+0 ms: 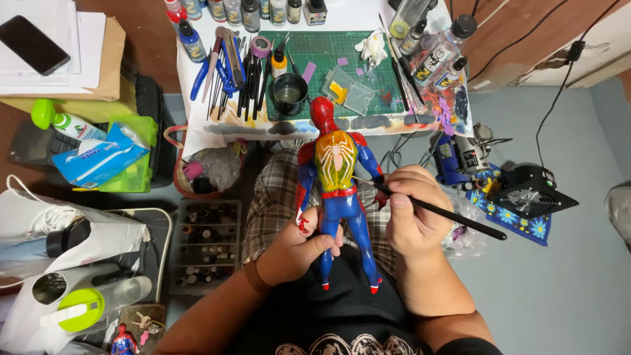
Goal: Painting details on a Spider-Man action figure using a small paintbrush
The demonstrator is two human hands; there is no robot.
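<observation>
The left hand (303,244) grips the figure (335,187) by its legs; the right hand (411,210) pinches a brush (447,213). Its back looks partly painted yellow, the rest seemingly still to do

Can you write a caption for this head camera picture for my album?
Left hand holds a red-and-blue action figure while right hand paints it with a thin brush.

Two hands are at work: the left hand (299,246) and the right hand (411,210). Two superhero figures show, a large figure (336,181) at centre and a small figure (123,342) at eight o'clock. One paintbrush (453,215), one green cutting mat (322,66) at twelve o'clock on the counter (197,125), one black cup (290,93), one phone (33,45) at ten o'clock, one black fan (531,192) at three o'clock.
</observation>
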